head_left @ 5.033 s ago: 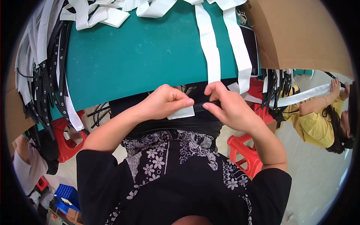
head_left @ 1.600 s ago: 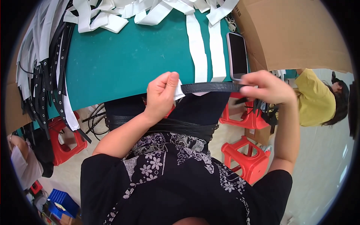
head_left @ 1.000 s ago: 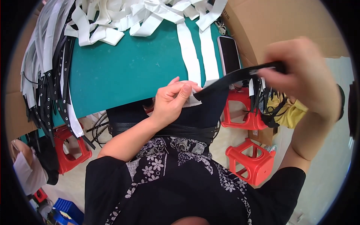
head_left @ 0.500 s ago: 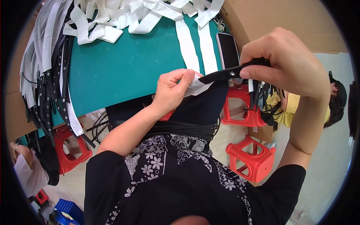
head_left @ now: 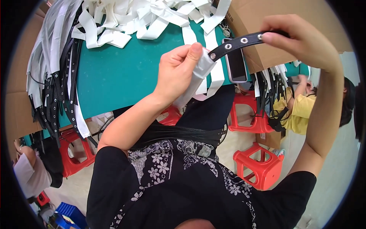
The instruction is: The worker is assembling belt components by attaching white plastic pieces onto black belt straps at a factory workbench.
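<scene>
Between my hands stretches a black belt (head_left: 237, 44) with metal eyelets. My right hand (head_left: 291, 38), raised at the upper right, pinches one end of it. Closed round a white paper-like sleeve (head_left: 204, 68), my left hand (head_left: 177, 68) is above the table's near edge, thumb pressed on top. The belt's other end runs into the mouth of this sleeve, so that part is hidden. More black belts (head_left: 183, 133) lie across my lap.
White sleeves (head_left: 152, 15) are heaped on the green table (head_left: 118, 72). Eyeleted belts (head_left: 57, 95), partly sleeved, hang at its left. A phone (head_left: 237, 63) lies near a cardboard box (head_left: 263, 49). Red stools (head_left: 259, 166) stand around; a person in yellow (head_left: 301, 110) works at right.
My right hand has moved up and right, and more of the belt with its eyelets shows. My left hand has risen with the sleeve, which now points upward.
</scene>
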